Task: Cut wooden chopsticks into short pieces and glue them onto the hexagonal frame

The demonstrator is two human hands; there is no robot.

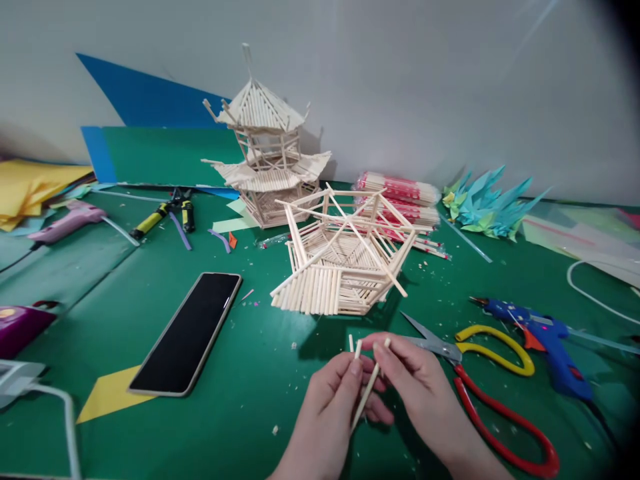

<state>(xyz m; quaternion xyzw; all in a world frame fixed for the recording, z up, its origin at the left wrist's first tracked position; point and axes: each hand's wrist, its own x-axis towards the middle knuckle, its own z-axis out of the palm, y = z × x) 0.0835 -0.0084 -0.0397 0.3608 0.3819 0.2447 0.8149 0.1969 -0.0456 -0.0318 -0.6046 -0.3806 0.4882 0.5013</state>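
Low at the front, my left hand (331,400) is closed on short wooden sticks, whose pale ends poke up past the thumb. My right hand (417,383) pinches another wooden stick (369,389), slanting down to the left between both hands. Just beyond them stands a half-covered stick frame (345,267), many-sided, with a row of sticks laid along its front left side. Scissors (443,348) with one yellow and one red handle lie open beside my right hand, which partly hides them.
A finished stick pagoda (267,160) stands behind, near packs of sticks (397,193). At right lie a blue glue gun (543,333) and folded blue paper (493,203). At left are a phone (187,333), yellow-handled pliers (155,217) and a pink glue gun (70,221).
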